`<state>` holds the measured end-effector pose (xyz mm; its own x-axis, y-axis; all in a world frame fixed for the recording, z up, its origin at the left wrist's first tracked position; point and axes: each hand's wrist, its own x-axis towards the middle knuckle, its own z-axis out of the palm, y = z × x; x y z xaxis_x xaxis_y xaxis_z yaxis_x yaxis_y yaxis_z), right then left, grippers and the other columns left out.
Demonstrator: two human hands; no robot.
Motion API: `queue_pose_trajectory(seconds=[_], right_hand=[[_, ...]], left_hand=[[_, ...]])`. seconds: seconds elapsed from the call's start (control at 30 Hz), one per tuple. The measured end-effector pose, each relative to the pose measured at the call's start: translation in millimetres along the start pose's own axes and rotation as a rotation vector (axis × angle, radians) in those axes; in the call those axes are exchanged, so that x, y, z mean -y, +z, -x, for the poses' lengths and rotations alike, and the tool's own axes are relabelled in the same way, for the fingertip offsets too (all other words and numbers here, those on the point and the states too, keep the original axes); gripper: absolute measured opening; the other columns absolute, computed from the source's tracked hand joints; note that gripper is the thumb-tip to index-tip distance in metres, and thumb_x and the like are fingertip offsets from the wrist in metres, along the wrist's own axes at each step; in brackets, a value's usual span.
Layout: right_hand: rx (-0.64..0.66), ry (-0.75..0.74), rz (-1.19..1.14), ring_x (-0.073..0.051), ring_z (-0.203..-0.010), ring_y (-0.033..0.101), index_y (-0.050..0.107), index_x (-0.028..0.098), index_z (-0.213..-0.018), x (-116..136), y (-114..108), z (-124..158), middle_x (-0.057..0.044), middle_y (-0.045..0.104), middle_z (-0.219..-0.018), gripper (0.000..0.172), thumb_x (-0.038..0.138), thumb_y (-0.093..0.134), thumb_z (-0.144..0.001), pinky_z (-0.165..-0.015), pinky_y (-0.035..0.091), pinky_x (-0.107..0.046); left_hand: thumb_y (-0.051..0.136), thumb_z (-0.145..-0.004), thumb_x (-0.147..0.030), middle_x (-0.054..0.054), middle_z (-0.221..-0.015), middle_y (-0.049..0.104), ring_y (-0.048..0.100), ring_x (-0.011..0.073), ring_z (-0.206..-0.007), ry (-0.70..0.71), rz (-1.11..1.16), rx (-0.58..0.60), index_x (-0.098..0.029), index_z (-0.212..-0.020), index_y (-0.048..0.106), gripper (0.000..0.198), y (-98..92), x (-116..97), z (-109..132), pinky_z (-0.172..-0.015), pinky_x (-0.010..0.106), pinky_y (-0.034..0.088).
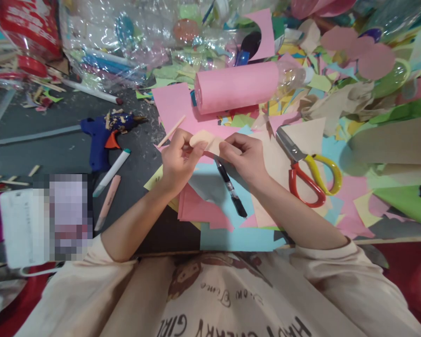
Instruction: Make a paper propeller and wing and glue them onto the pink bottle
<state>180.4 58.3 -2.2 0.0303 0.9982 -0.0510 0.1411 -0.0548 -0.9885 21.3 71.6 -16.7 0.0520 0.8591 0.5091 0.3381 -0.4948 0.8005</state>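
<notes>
My left hand and my right hand are both closed on a small beige paper piece, held between them above the table. Under the hands lie pink paper sheets and a light blue sheet. A black pen lies just below my right hand. Red-and-yellow scissors rest to the right of that hand. Beyond the hands lies a plastic bottle wrapped in pink paper.
A blue glue gun and two markers lie on the dark table at left. Clear plastic bottles crowd the back. Coloured paper scraps cover the right side. A white device sits at the near left.
</notes>
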Motion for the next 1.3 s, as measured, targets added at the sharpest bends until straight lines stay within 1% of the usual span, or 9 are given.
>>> queue_pose_trajectory(seconds=[0.3, 0.5, 0.6, 0.67, 0.73, 0.87, 0.93, 1.07, 1.3], right_hand=[[0.02, -0.007, 0.02, -0.008, -0.048, 0.04, 0.055, 0.019, -0.057, -0.6, -0.5, -0.7, 0.005, 0.049, -0.048, 0.027, 0.036, 0.061, -0.078, -0.049, 0.034, -0.024], [0.004, -0.02, 0.003, -0.007, -0.046, 0.04, 0.055, 0.019, -0.056, 0.9, -0.2, -0.7, 0.006, 0.049, -0.047, 0.025, 0.032, 0.061, -0.077, -0.049, 0.034, -0.024], [-0.007, -0.014, -0.011, -0.007, -0.045, 0.04, 0.056, 0.019, -0.057, 0.8, -0.5, -0.7, 0.006, 0.049, -0.047, 0.024, 0.031, 0.061, -0.077, -0.05, 0.035, -0.025], [-0.01, -0.013, -0.024, -0.007, -0.045, 0.039, 0.056, 0.019, -0.058, 0.0, -0.8, -0.9, 0.006, 0.049, -0.047, 0.023, 0.031, 0.061, -0.077, -0.05, 0.035, -0.025], [0.001, -0.02, -0.032, -0.007, -0.045, 0.039, 0.056, 0.019, -0.059, -1.1, -1.0, -0.9, 0.007, 0.048, -0.047, 0.023, 0.032, 0.062, -0.078, -0.05, 0.036, -0.025], [0.031, -0.069, -0.012, -0.008, -0.048, 0.044, 0.059, 0.019, -0.063, -3.5, -1.1, 0.0, 0.005, 0.052, -0.05, 0.026, 0.036, 0.062, -0.082, -0.052, 0.038, -0.025], [0.029, -0.116, 0.006, -0.01, -0.052, 0.048, 0.06, 0.019, -0.065, -4.6, -1.1, 0.6, 0.004, 0.056, -0.053, 0.027, 0.038, 0.063, -0.084, -0.054, 0.039, -0.025], [0.05, -0.187, 0.02, -0.01, -0.055, 0.052, 0.063, 0.018, -0.067, -6.8, -1.0, 1.2, 0.003, 0.059, -0.057, 0.031, 0.043, 0.062, -0.086, -0.056, 0.042, -0.025], [0.052, -0.176, 0.018, -0.016, -0.074, 0.066, 0.073, 0.021, -0.079, -8.3, -0.1, 2.0, -0.003, 0.074, -0.08, 0.034, 0.052, 0.062, -0.086, -0.07, 0.052, -0.031]], left_hand=[[0.059, -0.091, -0.047, -0.008, -0.056, 0.044, 0.043, 0.004, -0.044, 0.006, 0.029, 0.004, -0.022, -0.07, 0.044, 0.036, 0.1, -3.1, -2.4, -0.041, 0.017, 0.033], [0.062, -0.086, -0.056, -0.008, -0.055, 0.046, 0.045, 0.0051, -0.046, -0.074, 0.044, 0.036, -0.022, -0.069, 0.046, 0.042, -0.4, -1.6, 0.2, -0.044, 0.018, 0.037], [0.053, -0.089, -0.063, -0.004, -0.062, 0.054, 0.053, 0.0078, -0.053, -0.15, 0.147, 0.042, -0.022, -0.074, 0.054, 0.044, -1.5, 0.9, 2.3, -0.048, 0.02, 0.043], [0.042, -0.094, -0.061, -0.002, -0.067, 0.058, 0.057, 0.0095, -0.058, -0.183, 0.21, 0.001, -0.022, -0.078, 0.059, 0.046, -1.8, 2.3, 1.6, -0.052, 0.021, 0.045], [0.044, -0.096, -0.056, -0.001, -0.069, 0.06, 0.056, 0.0097, -0.059, -0.199, 0.207, -0.037, -0.021, -0.078, 0.062, 0.043, -1.4, 2.7, -0.8, -0.052, 0.022, 0.045], [0.068, -0.084, -0.043, -0.003, -0.072, 0.063, 0.052, 0.0086, -0.058, -0.23, 0.129, 0.09, -0.021, -0.079, 0.064, 0.023, 0.1, -0.1, -5.7, -0.052, 0.021, 0.043], [0.066, -0.086, -0.037, -0.002, -0.073, 0.064, 0.053, 0.0089, -0.06, -0.263, 0.1, 0.164, -0.02, -0.079, 0.065, 0.018, 0.1, -2.3, -6.7, -0.054, 0.022, 0.043], [0.062, -0.087, -0.029, -0.001, -0.075, 0.067, 0.058, 0.0095, -0.065, -0.247, 0.068, 0.228, -0.02, -0.076, 0.064, 0.014, -1.3, -4.8, -7.5, -0.058, 0.021, 0.046], [0.062, -0.084, -0.03, 0.0, -0.077, 0.07, 0.061, 0.0121, -0.069, -0.209, 0.022, 0.263, -0.021, -0.076, 0.064, 0.013, -3.9, -3.5, -8.2, -0.063, 0.023, 0.049]])
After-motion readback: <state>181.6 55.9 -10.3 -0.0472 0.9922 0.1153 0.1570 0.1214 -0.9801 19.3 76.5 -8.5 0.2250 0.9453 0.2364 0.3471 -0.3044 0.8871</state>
